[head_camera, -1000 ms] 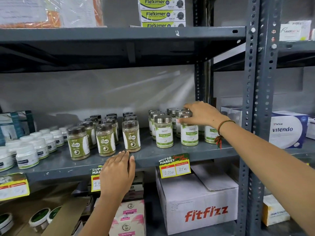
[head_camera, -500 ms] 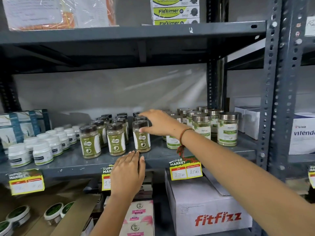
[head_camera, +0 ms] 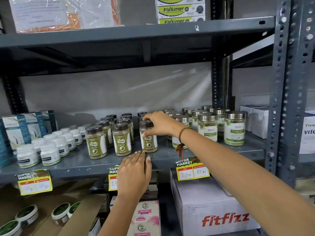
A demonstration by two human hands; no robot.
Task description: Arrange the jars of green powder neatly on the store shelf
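Several brown-lidded Gaska jars of green powder (head_camera: 96, 143) stand in rows on the grey metal shelf (head_camera: 81, 163). My right hand (head_camera: 159, 124) grips the front right Gaska jar (head_camera: 149, 142) around its top and label. My left hand (head_camera: 134, 172) lies flat on the shelf's front edge just below that jar, fingers together and holding nothing. To the right stand several silver-lidded Moringa jars of green powder (head_camera: 234, 128); some are hidden behind my right forearm.
White pill bottles (head_camera: 49, 153) and blue-white boxes (head_camera: 18, 128) fill the shelf's left. A slotted steel upright (head_camera: 281, 92) bounds the right, with white boxes beyond. Below sit a Fitfizz carton (head_camera: 221, 212), pink boxes and green-lidded tubs. Yellow price tags hang on the shelf edge.
My right hand moved left from the silver-lidded jars to the Gaska jars and took hold of the front right one. The left hand stayed on the shelf edge. The view shifted left.
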